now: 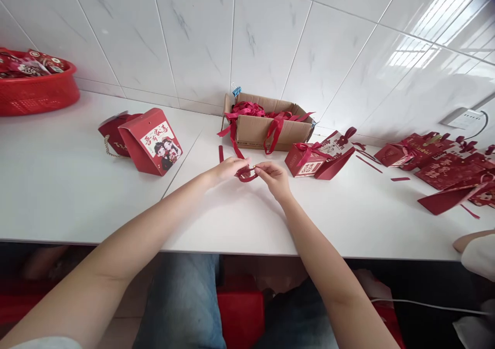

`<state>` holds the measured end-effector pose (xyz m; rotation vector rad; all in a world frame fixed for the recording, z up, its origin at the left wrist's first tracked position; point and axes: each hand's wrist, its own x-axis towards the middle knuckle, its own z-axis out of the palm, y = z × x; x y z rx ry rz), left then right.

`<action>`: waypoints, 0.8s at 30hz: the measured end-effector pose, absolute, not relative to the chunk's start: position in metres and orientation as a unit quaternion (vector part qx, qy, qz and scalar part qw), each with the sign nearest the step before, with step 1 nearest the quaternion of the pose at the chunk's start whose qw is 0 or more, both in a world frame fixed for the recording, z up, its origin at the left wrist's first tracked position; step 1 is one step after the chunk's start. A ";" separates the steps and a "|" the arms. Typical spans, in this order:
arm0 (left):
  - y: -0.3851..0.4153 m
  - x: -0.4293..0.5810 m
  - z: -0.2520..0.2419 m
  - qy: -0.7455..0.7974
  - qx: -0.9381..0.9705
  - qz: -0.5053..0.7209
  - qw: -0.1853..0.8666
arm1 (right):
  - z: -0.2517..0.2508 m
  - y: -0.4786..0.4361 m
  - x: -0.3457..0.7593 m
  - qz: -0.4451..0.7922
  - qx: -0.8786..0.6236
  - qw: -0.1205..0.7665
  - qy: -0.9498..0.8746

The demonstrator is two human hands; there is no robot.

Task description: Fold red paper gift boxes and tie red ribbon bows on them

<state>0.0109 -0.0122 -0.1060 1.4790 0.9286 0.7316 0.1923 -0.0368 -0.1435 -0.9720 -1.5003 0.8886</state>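
My left hand (227, 168) and my right hand (275, 177) meet over the white table (77, 184), both pinched on a short red ribbon (247, 176) that loops between the fingers. Just behind the hands stands a cardboard box (263, 130) full of red ribbons, some hanging over its front. A loose ribbon strip (221, 153) lies on the table by my left hand.
Red gift boxes with a cartoon couple (150, 142) stand at left. A red basket (34, 88) sits far left. A ribboned red gift box (307, 159) lies right of my hands, more red boxes (444, 166) beyond. Another person's arm (474, 241) shows at right.
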 end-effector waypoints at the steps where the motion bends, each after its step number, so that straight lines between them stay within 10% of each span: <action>1: -0.015 0.010 -0.108 0.389 0.627 0.311 0.599 | -0.143 -0.039 0.191 0.372 -0.405 0.536 -0.641; 11: -0.025 0.003 -0.110 0.341 0.622 0.297 0.639 | -0.139 -0.043 0.193 0.275 -0.365 0.527 -0.716; 24: -0.026 0.004 -0.117 0.290 0.767 0.439 0.367 | -0.132 -0.050 0.188 0.461 -0.333 0.540 -0.621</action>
